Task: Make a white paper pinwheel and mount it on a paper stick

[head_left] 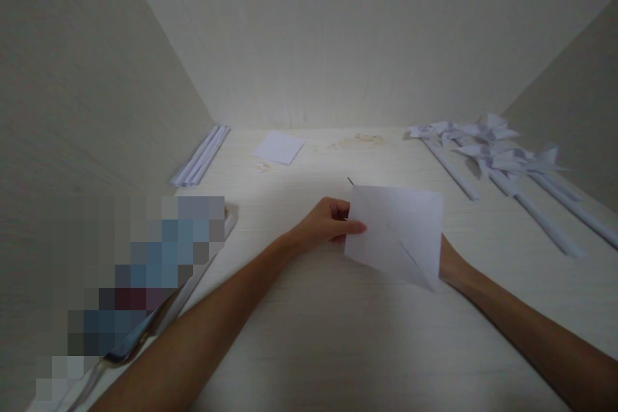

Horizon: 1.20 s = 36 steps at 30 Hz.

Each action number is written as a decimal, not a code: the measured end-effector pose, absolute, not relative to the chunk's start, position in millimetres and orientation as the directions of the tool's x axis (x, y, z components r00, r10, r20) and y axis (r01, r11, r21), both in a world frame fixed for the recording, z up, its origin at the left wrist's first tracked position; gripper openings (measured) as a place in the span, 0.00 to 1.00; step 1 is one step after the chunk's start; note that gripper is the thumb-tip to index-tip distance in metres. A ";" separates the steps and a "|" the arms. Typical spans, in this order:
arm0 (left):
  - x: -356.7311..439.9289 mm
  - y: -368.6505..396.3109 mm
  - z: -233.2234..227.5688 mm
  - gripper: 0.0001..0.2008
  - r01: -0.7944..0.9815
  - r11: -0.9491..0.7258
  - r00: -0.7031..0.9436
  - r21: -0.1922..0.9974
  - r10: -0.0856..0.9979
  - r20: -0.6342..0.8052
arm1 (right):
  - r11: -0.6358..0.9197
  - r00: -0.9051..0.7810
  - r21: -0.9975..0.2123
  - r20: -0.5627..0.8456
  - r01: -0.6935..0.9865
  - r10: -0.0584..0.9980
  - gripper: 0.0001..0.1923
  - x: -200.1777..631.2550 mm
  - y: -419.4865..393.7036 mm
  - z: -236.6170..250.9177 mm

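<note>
Your left hand (324, 225) pinches the left edge of a creased white paper sheet (398, 235), held just above the pale table (309, 341). Your right hand is hidden behind the sheet, so its grip cannot be told. Beyond the sheet to its right lie paper pinwheels (487, 148). Beyond it to its left lies a small paper square (279, 146), and farther left, rolled paper sticks (203, 154).

You have two hands at work: your left hand (324, 224) and your right hand (450, 265). You have two loose paper sheets: one held sheet (398, 232), one small sheet (279, 146) farther back. Paper pinwheels (487, 151) lie in a cluster, too tangled to count. Rolled paper sticks (201, 156) lie bundled, number unclear.
</note>
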<state>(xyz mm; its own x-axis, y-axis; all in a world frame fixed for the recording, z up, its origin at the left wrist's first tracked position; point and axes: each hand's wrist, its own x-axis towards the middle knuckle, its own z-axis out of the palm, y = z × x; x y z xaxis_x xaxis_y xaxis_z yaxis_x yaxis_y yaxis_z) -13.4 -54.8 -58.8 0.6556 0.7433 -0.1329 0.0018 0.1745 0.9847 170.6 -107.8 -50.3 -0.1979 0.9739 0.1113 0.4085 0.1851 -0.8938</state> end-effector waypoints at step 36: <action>-12.7 -40.0 -61.7 0.09 -0.382 -0.088 -0.185 0.920 0.983 0.017 | 0.035 -0.260 -0.978 -0.020 0.203 0.965 0.16 170.9 -105.4 -63.7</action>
